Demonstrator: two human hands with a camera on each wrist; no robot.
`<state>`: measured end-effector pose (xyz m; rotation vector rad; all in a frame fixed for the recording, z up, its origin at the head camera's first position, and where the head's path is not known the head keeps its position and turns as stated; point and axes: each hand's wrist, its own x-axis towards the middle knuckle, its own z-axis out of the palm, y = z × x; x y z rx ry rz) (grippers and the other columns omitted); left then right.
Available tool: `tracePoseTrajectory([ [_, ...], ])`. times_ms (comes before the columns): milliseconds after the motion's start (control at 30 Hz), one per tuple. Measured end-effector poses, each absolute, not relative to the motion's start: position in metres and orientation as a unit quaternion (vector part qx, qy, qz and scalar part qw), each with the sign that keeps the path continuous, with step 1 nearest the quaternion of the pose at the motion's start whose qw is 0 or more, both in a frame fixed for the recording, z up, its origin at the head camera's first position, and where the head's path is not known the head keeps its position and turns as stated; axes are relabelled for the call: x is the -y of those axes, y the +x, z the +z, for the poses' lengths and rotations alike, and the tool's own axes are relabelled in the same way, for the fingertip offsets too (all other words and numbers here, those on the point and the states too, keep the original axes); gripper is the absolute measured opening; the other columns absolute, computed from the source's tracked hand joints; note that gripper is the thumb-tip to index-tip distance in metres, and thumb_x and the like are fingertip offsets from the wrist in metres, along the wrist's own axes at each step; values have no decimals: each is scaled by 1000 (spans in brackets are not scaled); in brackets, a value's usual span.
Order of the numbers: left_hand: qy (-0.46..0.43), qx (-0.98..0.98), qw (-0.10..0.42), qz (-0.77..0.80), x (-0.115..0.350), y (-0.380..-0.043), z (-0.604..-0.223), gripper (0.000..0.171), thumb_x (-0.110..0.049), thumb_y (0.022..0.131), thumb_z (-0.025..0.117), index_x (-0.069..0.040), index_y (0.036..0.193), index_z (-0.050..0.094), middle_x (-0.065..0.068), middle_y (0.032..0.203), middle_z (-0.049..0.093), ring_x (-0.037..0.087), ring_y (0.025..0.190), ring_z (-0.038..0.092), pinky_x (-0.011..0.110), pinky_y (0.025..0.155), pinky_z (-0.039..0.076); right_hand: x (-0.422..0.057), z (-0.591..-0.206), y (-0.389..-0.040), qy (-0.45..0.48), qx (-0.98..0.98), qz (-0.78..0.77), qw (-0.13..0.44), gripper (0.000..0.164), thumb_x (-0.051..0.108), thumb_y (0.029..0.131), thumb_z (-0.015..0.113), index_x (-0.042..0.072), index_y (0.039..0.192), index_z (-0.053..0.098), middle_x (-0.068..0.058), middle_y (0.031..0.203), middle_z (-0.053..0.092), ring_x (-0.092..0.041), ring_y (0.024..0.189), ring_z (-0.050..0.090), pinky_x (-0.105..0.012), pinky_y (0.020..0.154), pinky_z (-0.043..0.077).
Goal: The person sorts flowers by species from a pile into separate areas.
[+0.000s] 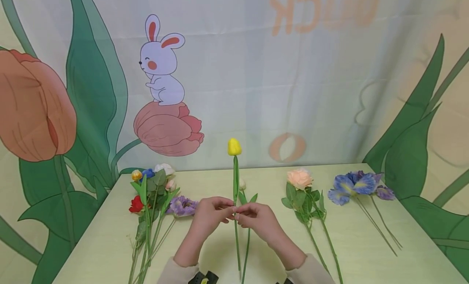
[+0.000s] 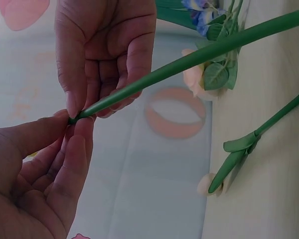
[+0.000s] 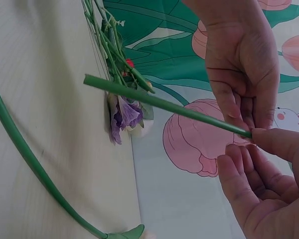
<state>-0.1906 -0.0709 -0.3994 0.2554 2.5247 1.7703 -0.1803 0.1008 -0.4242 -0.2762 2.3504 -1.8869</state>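
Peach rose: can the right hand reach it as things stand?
Probably yes: no object shows between the right hand and the peach rose, though that hand pinches the yellow tulip by its stem.

The bare left hand [image 1: 211, 215] and bare right hand [image 1: 259, 219] hide part of the slim green stem [image 1: 237, 243] of the yellow, egg-shaped tulip [image 1: 234, 147]; the head view's lower edge cuts off a long green stem [image 1: 332, 251] below the peach, layered rose [image 1: 300, 178]; pale orange lettering [image 1: 313, 11] is blurred
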Motion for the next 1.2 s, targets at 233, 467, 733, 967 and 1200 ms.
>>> tracePoseTrajectory([
  [233,81,-816,13,572,67,-190,-401,16,-5,92,72,7,103,74,21,92,77,25,73,76,31,65,63,-100,-424,-181,-83,-768,-633,53,24,9,96,68,-8,113,72,-24,110,76,-13,83,74,-29,77,64],
  [467,76,-812,4,579,65,-191,-402,17,-4,92,72,7,104,73,22,94,77,24,75,76,32,67,63,-100,-420,-178,-88,-778,-622,30,24,9,96,67,-8,112,73,-24,110,76,-22,86,76,-29,76,64],
  [733,86,-818,22,568,73,-195,-406,22,-9,92,72,6,109,74,21,96,78,22,77,75,32,69,63,-102,-418,-178,-70,-801,-595,16,20,7,94,68,-8,107,73,-23,100,77,-17,79,74,-29,73,64],
  [967,61,-837,29,542,97,-199,-416,20,-8,94,70,6,108,74,21,97,78,21,76,74,33,68,63,-112,-428,-183,-55,-802,-595,25,19,4,94,68,-11,104,72,-21,93,76,-11,74,70,-27,71,63],
  [1200,45,-861,19,506,128,-198,-421,19,-9,95,69,6,107,74,21,95,78,21,75,74,33,67,62,-126,-441,-187,-19,-799,-598,63,21,2,94,67,-14,108,70,-23,92,74,-9,68,67,-29,69,64],
])
